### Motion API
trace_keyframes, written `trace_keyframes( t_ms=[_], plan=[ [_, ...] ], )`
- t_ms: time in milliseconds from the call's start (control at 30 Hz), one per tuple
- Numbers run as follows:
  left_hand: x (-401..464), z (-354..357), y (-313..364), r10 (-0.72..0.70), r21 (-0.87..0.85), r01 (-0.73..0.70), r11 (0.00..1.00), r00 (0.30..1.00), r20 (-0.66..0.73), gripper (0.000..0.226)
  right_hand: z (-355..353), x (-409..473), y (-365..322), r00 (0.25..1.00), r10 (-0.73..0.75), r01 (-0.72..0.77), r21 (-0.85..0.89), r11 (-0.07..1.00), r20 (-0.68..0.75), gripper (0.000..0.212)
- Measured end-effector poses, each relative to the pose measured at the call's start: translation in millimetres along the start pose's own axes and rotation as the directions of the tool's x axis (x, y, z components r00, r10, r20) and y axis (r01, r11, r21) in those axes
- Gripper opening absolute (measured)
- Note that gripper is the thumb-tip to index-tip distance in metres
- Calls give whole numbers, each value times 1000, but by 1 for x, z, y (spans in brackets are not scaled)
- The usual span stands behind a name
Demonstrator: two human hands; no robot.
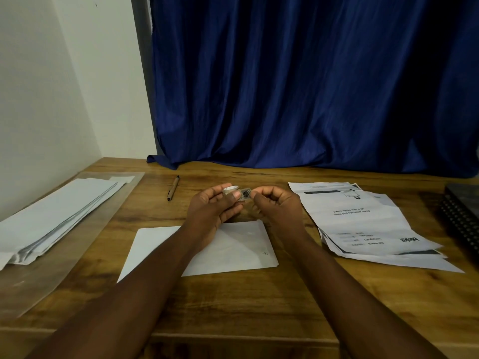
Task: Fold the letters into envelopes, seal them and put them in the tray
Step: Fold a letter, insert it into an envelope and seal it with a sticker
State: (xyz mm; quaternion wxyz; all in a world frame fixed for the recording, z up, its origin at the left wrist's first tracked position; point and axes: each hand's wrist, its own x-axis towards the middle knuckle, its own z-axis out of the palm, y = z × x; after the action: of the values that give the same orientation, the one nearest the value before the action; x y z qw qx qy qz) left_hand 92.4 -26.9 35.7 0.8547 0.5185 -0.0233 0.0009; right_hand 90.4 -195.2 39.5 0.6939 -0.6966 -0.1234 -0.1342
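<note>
Tray (pixel 77 224) at nine o'clock, clear and flat, carrying a stack of envelopes (pixel 59 213). Left hand (pixel 217 208) curled round a small tape roll (pixel 231 189); right hand (pixel 274 206) close beside it at twelve o'clock, pinching what looks like the free tape end (pixel 246 195). Envelope (pixel 233 247) flat at the desk's centre beneath the wrists: light, thin, probably limp, best lifted by a long edge. Letters (pixel 363 218) fanned at three o'clock, flimsy, easily creased.
</note>
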Motion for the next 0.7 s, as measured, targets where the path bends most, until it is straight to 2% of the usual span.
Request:
trace_keyframes(
  t_ms=[200,367,700],
  plan=[
    [1,0,-1,10,-2,-10,1000,1000,0,52,0,3,1,997,63,-66,90,994,36,7],
    [1,-2,-2,15,16,-16,1000,999,33,60,-1,2,2,996,76,-79,85,993,49,6],
    [-3,2,-1,50,52,-55,997,995,86,55,-3,4,4,967,248,-255,206,945,63,18]
  ],
)
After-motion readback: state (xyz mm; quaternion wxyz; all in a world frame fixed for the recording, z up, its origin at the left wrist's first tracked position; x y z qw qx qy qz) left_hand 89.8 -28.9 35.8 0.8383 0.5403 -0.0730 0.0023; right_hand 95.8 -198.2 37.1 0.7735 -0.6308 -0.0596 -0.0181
